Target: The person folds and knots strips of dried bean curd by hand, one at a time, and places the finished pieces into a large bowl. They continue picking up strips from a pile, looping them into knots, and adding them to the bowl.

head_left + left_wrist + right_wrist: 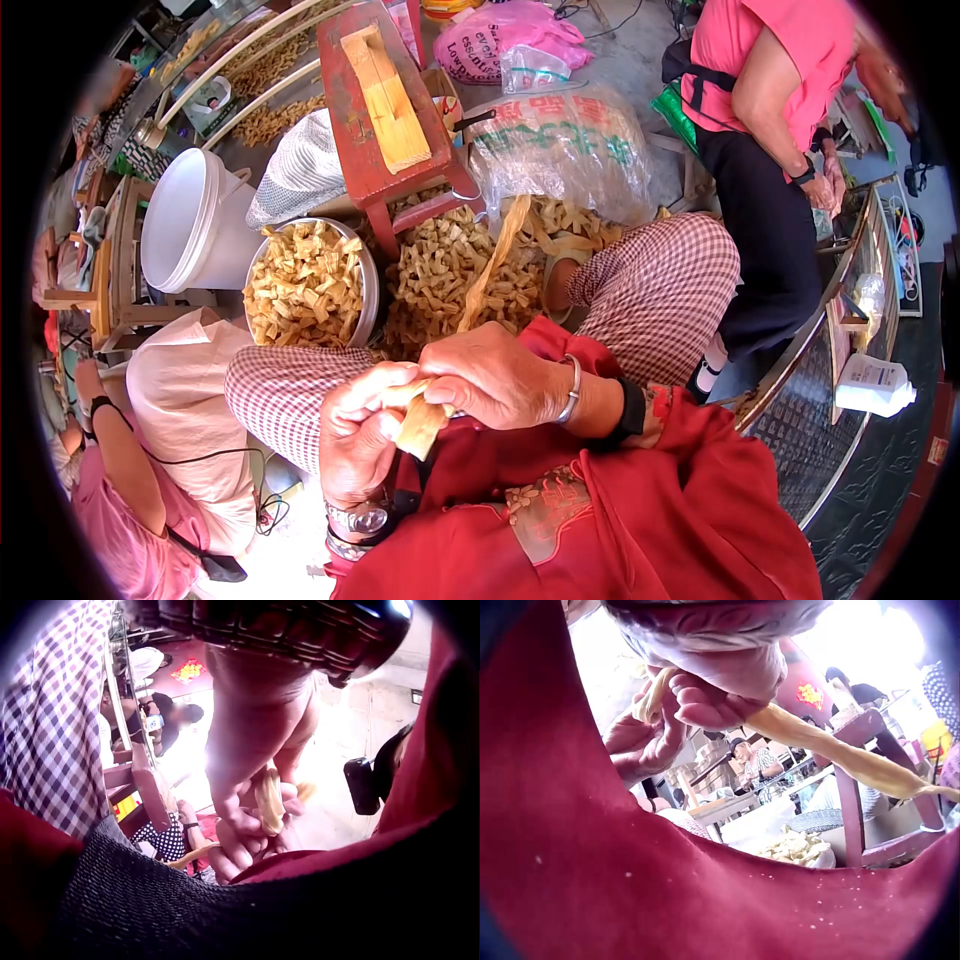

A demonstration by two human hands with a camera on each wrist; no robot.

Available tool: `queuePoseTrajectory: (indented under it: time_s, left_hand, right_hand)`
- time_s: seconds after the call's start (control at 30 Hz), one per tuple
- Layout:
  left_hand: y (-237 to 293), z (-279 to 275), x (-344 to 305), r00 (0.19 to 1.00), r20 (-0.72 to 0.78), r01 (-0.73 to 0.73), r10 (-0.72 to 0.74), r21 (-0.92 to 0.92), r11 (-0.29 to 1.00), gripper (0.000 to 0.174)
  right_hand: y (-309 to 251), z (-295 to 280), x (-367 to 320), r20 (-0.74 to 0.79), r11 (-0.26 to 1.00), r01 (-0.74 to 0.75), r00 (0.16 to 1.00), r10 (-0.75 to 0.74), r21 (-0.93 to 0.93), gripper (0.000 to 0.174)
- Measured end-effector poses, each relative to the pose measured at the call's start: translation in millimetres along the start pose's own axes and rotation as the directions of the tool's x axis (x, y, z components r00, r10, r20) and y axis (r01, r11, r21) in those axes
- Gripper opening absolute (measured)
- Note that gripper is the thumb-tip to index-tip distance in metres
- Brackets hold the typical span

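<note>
A long pale-yellow strip (492, 268), which looks like tofu skin, runs up from the hands toward the pile of knotted pieces. Over the lap, my left hand (358, 430) pinches its folded short end (418, 430) between thumb and fingers. My right hand (490, 375) sits against the left one, fingers curled round the strip beside the fold. In the left wrist view, a looped bend of the strip (270, 802) shows at the fingertips. Seen from the right wrist, the long tail (840, 754) stretches out from under the curled fingers (697, 705).
A metal bowl (370, 300) heaped with knotted pieces (305, 280) stands beside a loose pile of more (450, 250). Behind them are a red bench (345, 110) bearing a yellow block (390, 110), a white bucket (200, 225) and a clear plastic bag (570, 150). People sit on both sides.
</note>
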State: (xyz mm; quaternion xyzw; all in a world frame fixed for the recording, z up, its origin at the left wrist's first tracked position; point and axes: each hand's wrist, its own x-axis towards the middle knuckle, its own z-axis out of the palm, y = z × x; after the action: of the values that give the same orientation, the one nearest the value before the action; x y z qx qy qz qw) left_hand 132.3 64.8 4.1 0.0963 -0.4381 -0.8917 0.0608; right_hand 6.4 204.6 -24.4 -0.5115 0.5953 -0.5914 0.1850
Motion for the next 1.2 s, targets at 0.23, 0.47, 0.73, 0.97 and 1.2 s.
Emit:
queuePoseTrajectory:
  time_s: [0.23,0.47,0.73,0.97,1.2]
  left_hand:
    - [-5,16,16,0.968,0.117,-0.220,0.221,0.820,0.529,0.039]
    - [-26,-8,26,0.998,0.016,-0.056,0.055,0.477,0.877,0.044]
    - [-21,-23,32,0.970,0.173,0.201,-0.171,-0.175,0.964,0.050]
    - [-12,-23,43,0.993,-0.050,0.100,-0.109,-0.160,0.982,0.055]
    - [-19,-24,54,0.942,-0.306,0.255,-0.136,0.392,0.884,0.035]
  right_hand:
    - [11,1,-5,-0.053,0.995,-0.095,0.994,0.096,0.027,0.018]
    - [12,-1,-5,-0.157,0.934,-0.340,0.922,0.354,0.106,0.037]
    - [35,-24,-15,-0.237,0.960,-0.275,0.937,0.255,-0.054,0.028]
    - [28,-56,-14,-0.019,0.900,-0.411,0.911,0.412,-0.146,0.023]
    - [39,-37,-12,0.110,0.794,-0.599,0.800,0.589,0.103,0.022]
